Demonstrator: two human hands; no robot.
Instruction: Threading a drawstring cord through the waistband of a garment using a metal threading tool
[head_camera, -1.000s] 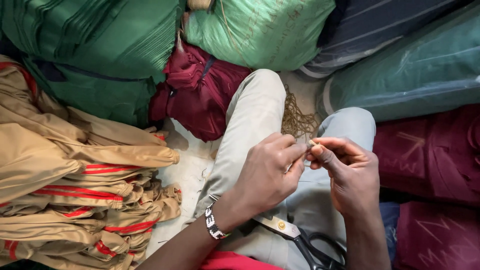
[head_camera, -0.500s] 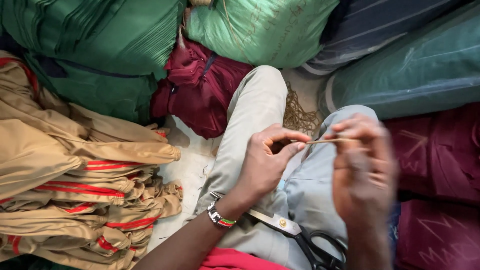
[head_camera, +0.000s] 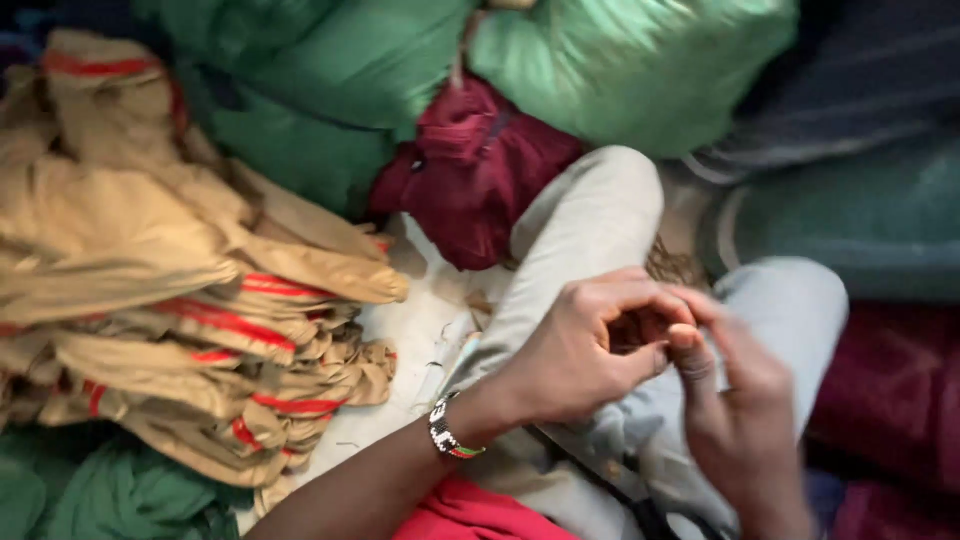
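- Hands meet over the lap: left hand (head_camera: 585, 350), fingers curled with fingertips pinched together, touches the right hand (head_camera: 740, 410); whatever they pinch is too blurred to tell.
- Right hand half-closed, thumb up against the left.
- Beaded bracelet (head_camera: 447, 432) on the left wrist.
- Tan garments with red stripes (head_camera: 180, 300) piled to the left.

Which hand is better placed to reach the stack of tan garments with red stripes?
The left hand, probably. It is on the same side as the stack of tan garments with red stripes, while the right hand sits farther away, beyond the left.
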